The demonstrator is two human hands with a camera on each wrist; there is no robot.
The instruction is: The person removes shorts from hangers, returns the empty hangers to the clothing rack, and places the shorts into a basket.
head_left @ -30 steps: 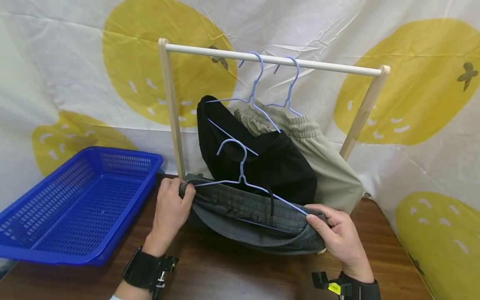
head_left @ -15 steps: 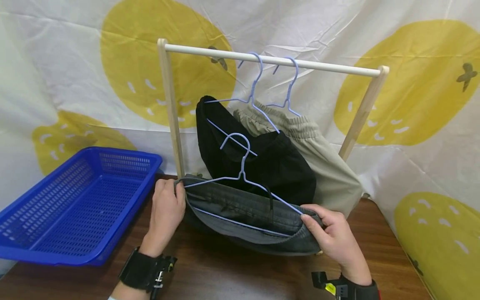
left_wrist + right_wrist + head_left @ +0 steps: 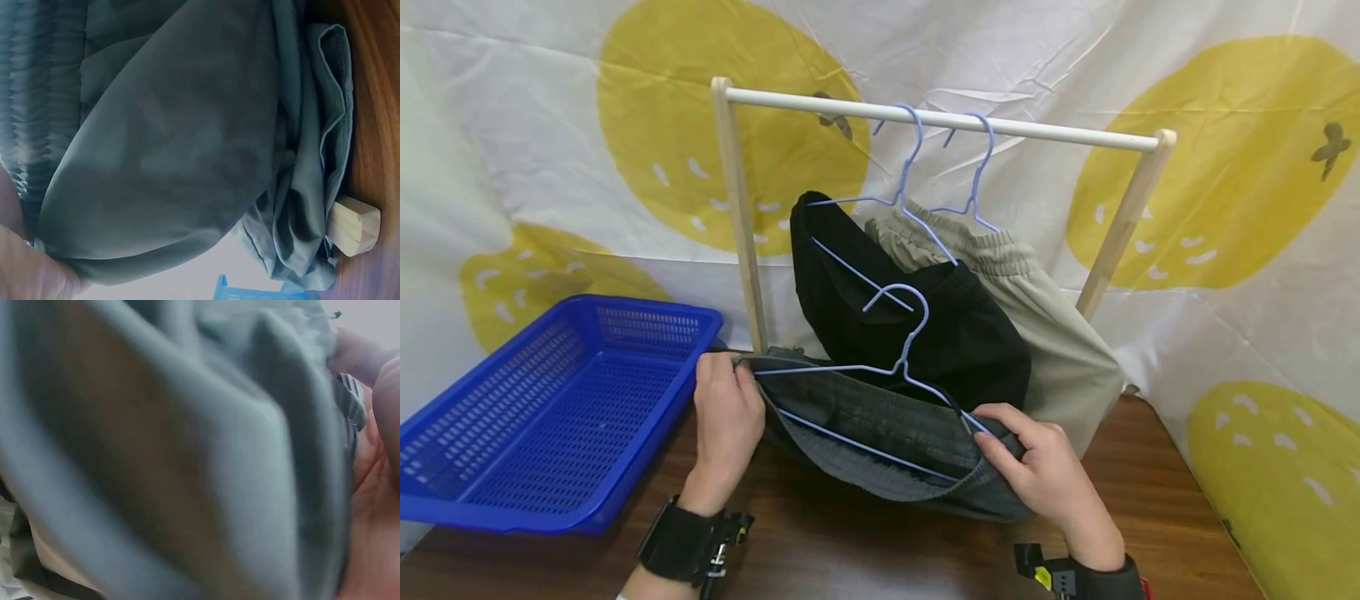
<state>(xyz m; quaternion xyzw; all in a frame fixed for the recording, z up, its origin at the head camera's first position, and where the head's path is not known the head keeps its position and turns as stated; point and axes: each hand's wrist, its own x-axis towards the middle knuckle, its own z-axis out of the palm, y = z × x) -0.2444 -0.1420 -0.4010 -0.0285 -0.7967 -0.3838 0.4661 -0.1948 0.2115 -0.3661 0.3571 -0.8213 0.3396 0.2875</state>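
Two hands stretch a pair of gray pants (image 3: 850, 417) by opposite ends of the waistband, above a brown table (image 3: 820, 550) and in front of a small clothes rack (image 3: 1075, 134). The left hand (image 3: 727, 417) pinches the waistband's left end, fingers bent at the edge. The right hand (image 3: 1037, 462) pinches the right end, thumb in front, next to one arm of a blue hanger (image 3: 901, 364); whether that thumb also presses the wire is hard to tell. Over the past second the right hand has drawn inward and the left has edged slightly outward. The hanger's hook has shifted to the right, and its lower bar (image 3: 865, 446), mostly covered a second ago, now shows as a long slanting line inside the waistband. The shift suggests the wire is being settled within the cloth, with the job apparently unfinished: the waistband gapes in front, and the hook stands free, below the rail. Seen from the left wrist, loose cloth falls toward the tabletop beside a pale wood block (image 3: 356, 228); the right wrist's view is largely blurred. Behind, a black garment (image 3: 977, 350) and a beige one (image 3: 1052, 333) hang unchanged on the rack. A blue basket (image 3: 587, 400) sits to the left.
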